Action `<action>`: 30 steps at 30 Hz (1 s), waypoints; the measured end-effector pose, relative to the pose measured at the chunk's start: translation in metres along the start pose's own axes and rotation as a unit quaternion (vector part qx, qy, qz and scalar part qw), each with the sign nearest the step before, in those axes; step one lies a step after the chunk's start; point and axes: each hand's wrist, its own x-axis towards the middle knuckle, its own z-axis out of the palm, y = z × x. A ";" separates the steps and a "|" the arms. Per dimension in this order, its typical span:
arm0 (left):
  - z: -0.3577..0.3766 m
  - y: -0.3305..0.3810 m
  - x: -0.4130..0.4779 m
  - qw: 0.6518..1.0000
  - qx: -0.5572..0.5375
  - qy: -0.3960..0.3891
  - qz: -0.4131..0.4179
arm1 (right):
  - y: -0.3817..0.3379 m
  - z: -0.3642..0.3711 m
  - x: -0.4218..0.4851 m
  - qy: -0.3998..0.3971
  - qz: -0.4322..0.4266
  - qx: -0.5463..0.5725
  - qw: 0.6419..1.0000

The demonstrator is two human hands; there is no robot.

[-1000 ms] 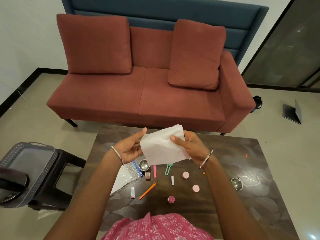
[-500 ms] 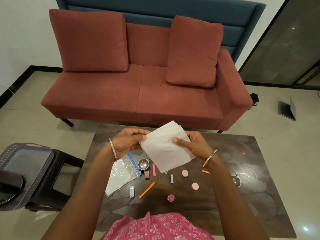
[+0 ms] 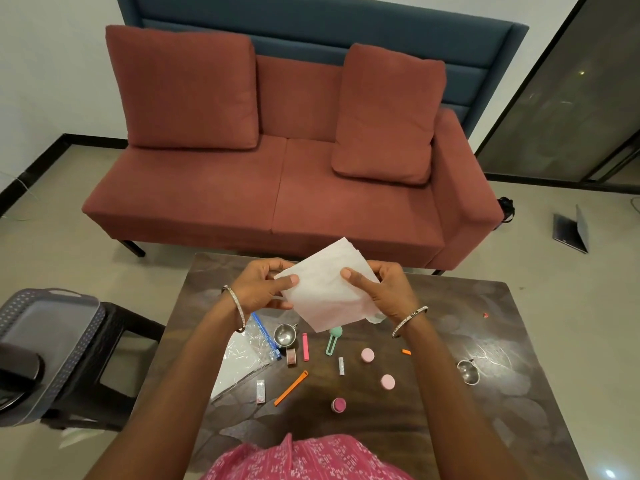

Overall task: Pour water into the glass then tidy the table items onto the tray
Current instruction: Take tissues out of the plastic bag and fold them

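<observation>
Item: white folded paper napkin, above the dark wooden table, pinched at opposite edges by my left hand and right hand. Destination: grey perforated plastic tray, well off to my left; left hand nearer.

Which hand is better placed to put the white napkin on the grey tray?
Likely left: the grey tray sits on that side, the left hand pinches the napkin, and the right hand would reach across.
</observation>
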 end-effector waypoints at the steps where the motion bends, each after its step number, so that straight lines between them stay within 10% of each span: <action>1: -0.001 0.000 0.000 1.000 -0.010 -0.001 0.007 | 0.000 0.000 0.001 -0.009 -0.007 0.001 1.000; 30: -0.002 0.023 -0.014 0.986 0.065 -0.062 0.140 | -0.030 -0.005 0.004 0.042 -0.137 0.026 0.989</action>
